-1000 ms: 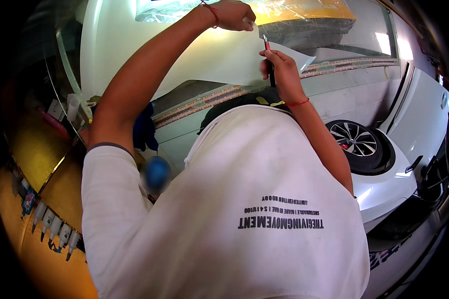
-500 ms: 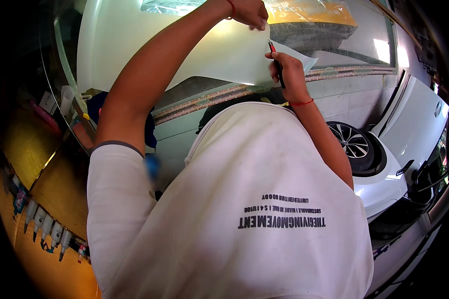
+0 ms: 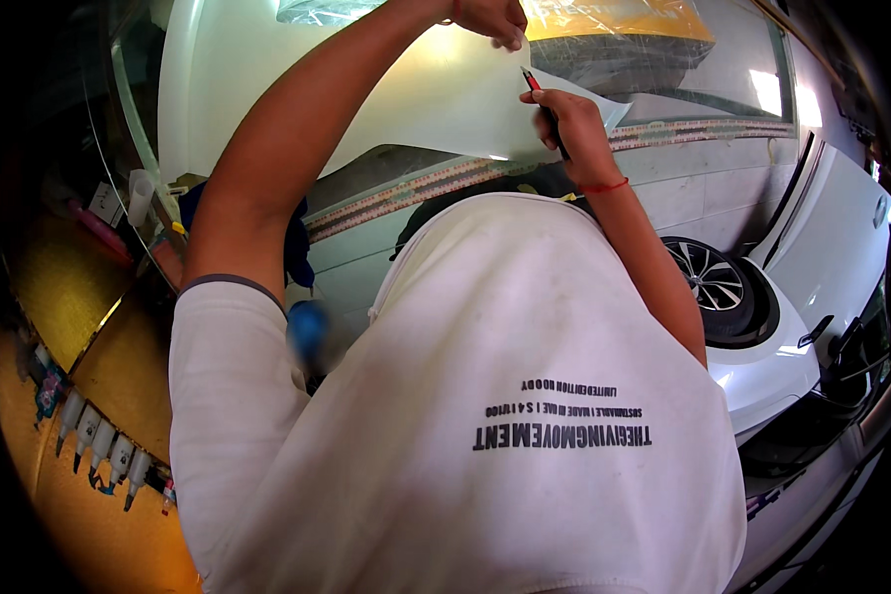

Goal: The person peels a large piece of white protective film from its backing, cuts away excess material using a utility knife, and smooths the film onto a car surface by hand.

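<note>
A large, pale translucent sheet of film (image 3: 416, 104) lies over a glass-topped table, its near edge hanging in a curve. At the top, my left hand (image 3: 493, 22) is closed, thumb and fingers pinching the film's edge. Just to its right, my right hand (image 3: 576, 129) grips a slim red-and-black craft knife (image 3: 538, 89). The knife's thin tip points up and away, close to the film's edge below my left fingers. Whether the tip touches the film I cannot tell. A pointed corner of film (image 3: 609, 107) extends to the right beyond my right hand.
An orange package in clear plastic (image 3: 624, 30) lies on the table's far side. Measuring tape strips (image 3: 703, 132) run along the near table edge. A white car (image 3: 772, 297) stands at the right. At the lower left, several grey markers (image 3: 99, 441) sit in a rack.
The knife tip and my right hand have shifted slightly up and left. My left hand keeps its pinch on the film. The whole view has moved a little.
</note>
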Demonstrator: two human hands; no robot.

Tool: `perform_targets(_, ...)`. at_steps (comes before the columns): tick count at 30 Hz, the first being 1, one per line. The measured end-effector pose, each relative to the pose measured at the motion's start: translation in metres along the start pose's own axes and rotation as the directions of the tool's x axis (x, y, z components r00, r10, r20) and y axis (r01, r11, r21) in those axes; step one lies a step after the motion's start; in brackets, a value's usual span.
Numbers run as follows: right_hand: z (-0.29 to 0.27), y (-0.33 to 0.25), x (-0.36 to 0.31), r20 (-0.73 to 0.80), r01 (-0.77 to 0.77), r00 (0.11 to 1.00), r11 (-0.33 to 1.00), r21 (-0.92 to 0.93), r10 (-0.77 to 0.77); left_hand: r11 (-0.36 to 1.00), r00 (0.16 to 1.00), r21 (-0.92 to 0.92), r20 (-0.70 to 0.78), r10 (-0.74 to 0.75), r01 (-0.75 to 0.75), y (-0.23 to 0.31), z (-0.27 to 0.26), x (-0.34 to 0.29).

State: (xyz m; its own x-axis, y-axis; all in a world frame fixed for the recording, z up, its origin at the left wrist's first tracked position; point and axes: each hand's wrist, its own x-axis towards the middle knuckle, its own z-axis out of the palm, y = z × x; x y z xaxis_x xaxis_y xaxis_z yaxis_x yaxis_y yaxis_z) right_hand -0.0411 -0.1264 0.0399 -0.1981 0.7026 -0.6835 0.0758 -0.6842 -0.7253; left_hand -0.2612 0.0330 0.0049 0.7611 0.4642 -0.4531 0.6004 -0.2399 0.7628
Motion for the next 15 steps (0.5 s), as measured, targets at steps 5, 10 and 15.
perform_targets(5, -0.002, 0.001, 0.002, 0.006, -0.028, 1.000, 0.999, 0.030, 0.028, 0.999, 0.999, 0.021, 0.014, 0.039, -0.039, -0.001, -0.002, 0.000)
perform_targets(10, -0.001, -0.002, 0.005, -0.006, -0.085, 0.996, 0.995, 0.044, 0.086, 0.998, 1.000, 0.057, 0.027, -0.008, 0.006, 0.004, -0.004, -0.003)
perform_targets(15, -0.002, 0.000, 0.006, -0.006, -0.082, 0.997, 0.995, 0.064, 0.082, 0.967, 0.997, 0.250, -0.075, -0.022, 0.040, 0.023, 0.005, -0.006)
